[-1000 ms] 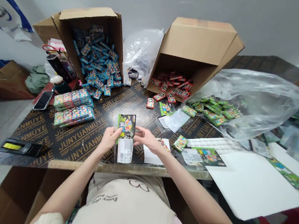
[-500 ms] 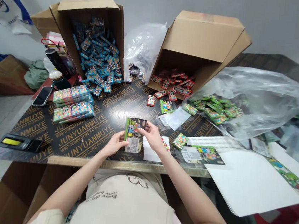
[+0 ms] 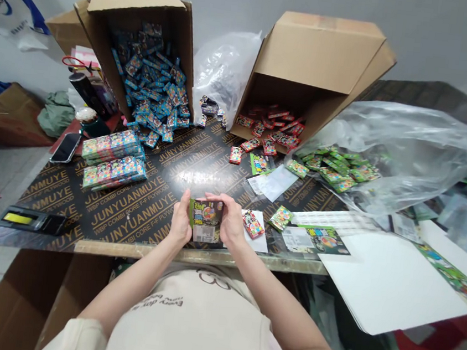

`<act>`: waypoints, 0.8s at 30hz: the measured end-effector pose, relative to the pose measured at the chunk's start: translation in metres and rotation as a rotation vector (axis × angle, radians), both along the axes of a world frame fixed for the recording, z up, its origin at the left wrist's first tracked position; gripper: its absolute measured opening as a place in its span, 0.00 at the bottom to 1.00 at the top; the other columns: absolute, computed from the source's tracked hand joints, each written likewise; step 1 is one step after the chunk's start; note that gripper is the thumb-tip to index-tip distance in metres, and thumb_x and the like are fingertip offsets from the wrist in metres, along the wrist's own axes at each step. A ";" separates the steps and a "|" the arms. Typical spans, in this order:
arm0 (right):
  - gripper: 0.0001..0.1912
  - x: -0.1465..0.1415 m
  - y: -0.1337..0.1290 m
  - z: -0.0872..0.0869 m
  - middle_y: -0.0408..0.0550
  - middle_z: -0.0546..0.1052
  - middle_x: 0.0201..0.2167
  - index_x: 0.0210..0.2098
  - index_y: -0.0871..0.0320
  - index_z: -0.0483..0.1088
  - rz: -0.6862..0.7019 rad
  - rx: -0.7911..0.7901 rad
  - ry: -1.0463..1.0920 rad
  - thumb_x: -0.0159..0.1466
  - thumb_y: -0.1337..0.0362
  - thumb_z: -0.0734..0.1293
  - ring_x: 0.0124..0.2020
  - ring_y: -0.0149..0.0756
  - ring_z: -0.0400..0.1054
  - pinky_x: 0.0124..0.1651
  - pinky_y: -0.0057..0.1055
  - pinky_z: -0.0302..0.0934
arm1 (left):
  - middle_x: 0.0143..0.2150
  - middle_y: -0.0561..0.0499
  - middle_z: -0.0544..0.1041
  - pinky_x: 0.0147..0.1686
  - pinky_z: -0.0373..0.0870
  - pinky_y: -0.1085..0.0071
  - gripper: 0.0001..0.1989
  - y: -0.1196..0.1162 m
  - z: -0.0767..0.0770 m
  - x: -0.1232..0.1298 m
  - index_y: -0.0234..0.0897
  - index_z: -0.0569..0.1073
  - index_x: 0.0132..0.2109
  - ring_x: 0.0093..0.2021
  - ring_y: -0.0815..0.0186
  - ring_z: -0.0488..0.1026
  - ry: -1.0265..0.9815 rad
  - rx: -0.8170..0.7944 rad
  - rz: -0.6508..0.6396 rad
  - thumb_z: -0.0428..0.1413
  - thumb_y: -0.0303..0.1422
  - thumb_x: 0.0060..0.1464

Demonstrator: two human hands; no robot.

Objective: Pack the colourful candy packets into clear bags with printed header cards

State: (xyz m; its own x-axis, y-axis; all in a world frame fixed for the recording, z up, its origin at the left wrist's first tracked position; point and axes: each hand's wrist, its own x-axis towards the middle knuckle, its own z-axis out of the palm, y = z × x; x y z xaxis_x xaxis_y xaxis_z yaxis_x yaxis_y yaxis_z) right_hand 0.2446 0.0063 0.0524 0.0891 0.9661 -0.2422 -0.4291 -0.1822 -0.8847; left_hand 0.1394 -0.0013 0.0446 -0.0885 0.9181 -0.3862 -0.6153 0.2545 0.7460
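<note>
Between both hands, close to the table's front edge, is a dark printed packaging bag (image 3: 207, 219) with a green edge, colourful lettering and a pale grey panel. My left hand (image 3: 181, 219) grips its left side, and my right hand (image 3: 232, 220) grips the right side. The bag's contents, if any, are hidden. Just right of my right hand, a small red box (image 3: 253, 224) lies on a white sheet (image 3: 262, 243). A small green box (image 3: 281, 218) and a similar printed bag (image 3: 327, 240) lie farther right.
Behind stand a carton (image 3: 191, 42) of small blue boxes and a carton (image 3: 317, 53) of red ones. A clear plastic bag (image 3: 424, 139) covers green boxes at right. Stacked boxes (image 3: 112, 170), a phone (image 3: 65, 148) and a tape dispenser (image 3: 32, 220) are at left.
The bag has been tilted and looks shorter from above. My right hand has moved from its printed front to the right side, and the red box beside it shows more fully.
</note>
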 end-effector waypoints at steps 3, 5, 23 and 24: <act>0.08 0.008 -0.001 0.001 0.47 0.81 0.29 0.26 0.57 0.75 -0.001 0.085 -0.040 0.53 0.60 0.66 0.37 0.39 0.74 0.47 0.36 0.66 | 0.27 0.47 0.81 0.41 0.72 0.65 0.16 0.002 0.002 -0.006 0.31 0.79 0.28 0.34 0.60 0.79 0.095 0.064 -0.022 0.62 0.43 0.44; 0.07 0.016 -0.002 0.000 0.46 0.81 0.30 0.30 0.57 0.75 0.010 0.135 -0.082 0.53 0.62 0.69 0.34 0.37 0.74 0.43 0.34 0.67 | 0.31 0.47 0.82 0.42 0.72 0.66 0.10 0.003 0.006 -0.013 0.33 0.80 0.30 0.34 0.61 0.78 0.188 0.135 -0.042 0.64 0.35 0.40; 0.11 0.044 0.000 0.029 0.44 0.77 0.21 0.28 0.61 0.77 0.344 0.271 -0.453 0.53 0.58 0.73 0.20 0.31 0.69 0.27 0.28 0.65 | 0.25 0.49 0.79 0.29 0.72 0.73 0.07 0.019 0.047 -0.050 0.33 0.81 0.28 0.26 0.66 0.75 0.792 0.419 -0.456 0.66 0.32 0.38; 0.11 0.043 0.000 0.029 0.44 0.76 0.20 0.28 0.61 0.77 0.347 0.272 -0.452 0.53 0.58 0.73 0.20 0.30 0.69 0.27 0.28 0.64 | 0.24 0.49 0.79 0.28 0.71 0.73 0.06 0.020 0.048 -0.050 0.33 0.80 0.27 0.26 0.67 0.75 0.793 0.420 -0.457 0.66 0.31 0.39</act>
